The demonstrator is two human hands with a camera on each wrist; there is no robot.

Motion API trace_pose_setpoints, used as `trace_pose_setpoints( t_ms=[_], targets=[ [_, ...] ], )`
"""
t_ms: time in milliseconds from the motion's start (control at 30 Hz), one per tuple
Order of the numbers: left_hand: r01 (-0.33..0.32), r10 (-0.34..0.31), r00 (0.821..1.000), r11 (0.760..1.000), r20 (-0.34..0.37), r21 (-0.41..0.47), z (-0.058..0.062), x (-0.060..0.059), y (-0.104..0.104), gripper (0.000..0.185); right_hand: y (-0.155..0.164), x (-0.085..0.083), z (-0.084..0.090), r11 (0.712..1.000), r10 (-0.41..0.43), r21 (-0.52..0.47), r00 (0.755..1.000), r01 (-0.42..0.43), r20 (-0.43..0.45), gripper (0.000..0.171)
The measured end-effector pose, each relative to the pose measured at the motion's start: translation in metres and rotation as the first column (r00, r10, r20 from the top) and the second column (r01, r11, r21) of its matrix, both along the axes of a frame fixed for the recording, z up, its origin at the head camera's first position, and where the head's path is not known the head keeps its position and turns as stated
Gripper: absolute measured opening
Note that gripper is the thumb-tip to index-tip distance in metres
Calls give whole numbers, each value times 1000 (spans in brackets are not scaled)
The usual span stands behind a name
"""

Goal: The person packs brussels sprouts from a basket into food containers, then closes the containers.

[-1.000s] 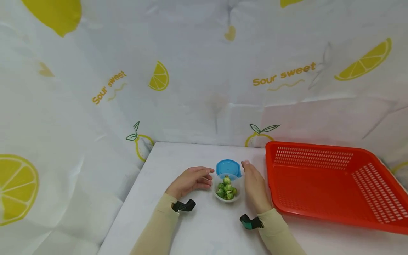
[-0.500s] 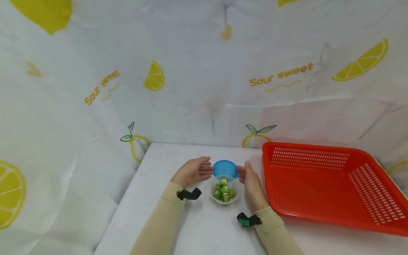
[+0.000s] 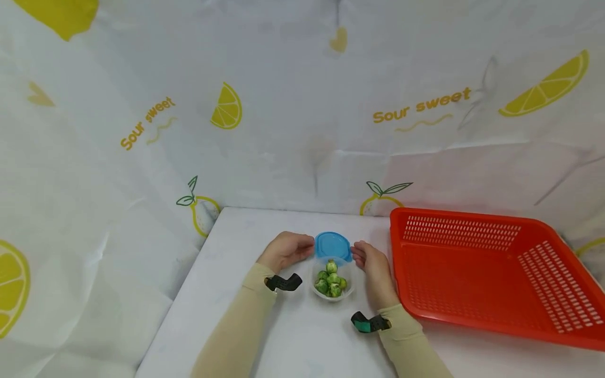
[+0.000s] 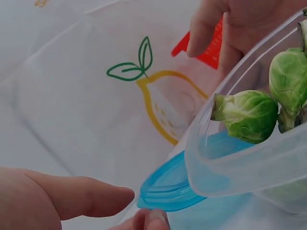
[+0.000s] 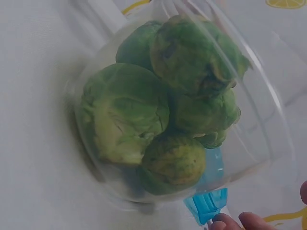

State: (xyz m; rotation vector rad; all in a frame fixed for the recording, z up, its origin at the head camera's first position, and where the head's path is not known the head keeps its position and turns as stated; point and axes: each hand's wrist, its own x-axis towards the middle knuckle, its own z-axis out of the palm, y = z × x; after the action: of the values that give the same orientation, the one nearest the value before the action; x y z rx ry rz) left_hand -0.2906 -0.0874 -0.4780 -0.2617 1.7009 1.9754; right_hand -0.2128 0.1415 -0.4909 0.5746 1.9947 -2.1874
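Observation:
A clear plastic container [image 3: 351,283] stands on the table with several Brussels sprouts [image 3: 333,281] in it. Just behind it is a blue lid [image 3: 333,244], partly seen through the container's far wall. My left hand [image 3: 285,249] is at the lid's left edge; in the left wrist view its fingertips [image 4: 154,219] meet the lid's near corner, and the thumb points at that corner without visibly overlapping it. On the lid's other side is my right hand [image 3: 376,269]. The right wrist view shows its fingertips [image 5: 249,221] against the lid's edge, with the thumb apart.
A large red plastic basket [image 3: 454,283] with slotted walls stands close to the right forearm. A white sheet printed with lemons [image 3: 283,131] hangs behind and to the left of the white table [image 3: 312,341].
Both hands have reached forward from beside the container to the lid's two sides. My left fingers, spread half a second ago, have drawn closer together. The container and basket stay in place.

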Motion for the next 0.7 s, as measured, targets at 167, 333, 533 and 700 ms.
trace_pose_setpoints(
  t_ms=[167,333,533,700],
  targets=[
    [33,-34,999,999,-40,-37,-2,-1,0,30,-5,1,0,1000,23,14,1000,-23,0,55],
    [67,-75,991,995,-109,-71,0,-1,-1,32,-9,2,3,1000,-6,-20,1000,6,-2,57],
    [136,-207,929,962,-307,-236,15,8,-7,32,-10,9,6,997,2,74,998,3,-69,55],
    [164,-294,858,934,-422,-316,28,21,-16,31,-12,19,15,987,35,161,985,-7,-170,51]
  ],
)
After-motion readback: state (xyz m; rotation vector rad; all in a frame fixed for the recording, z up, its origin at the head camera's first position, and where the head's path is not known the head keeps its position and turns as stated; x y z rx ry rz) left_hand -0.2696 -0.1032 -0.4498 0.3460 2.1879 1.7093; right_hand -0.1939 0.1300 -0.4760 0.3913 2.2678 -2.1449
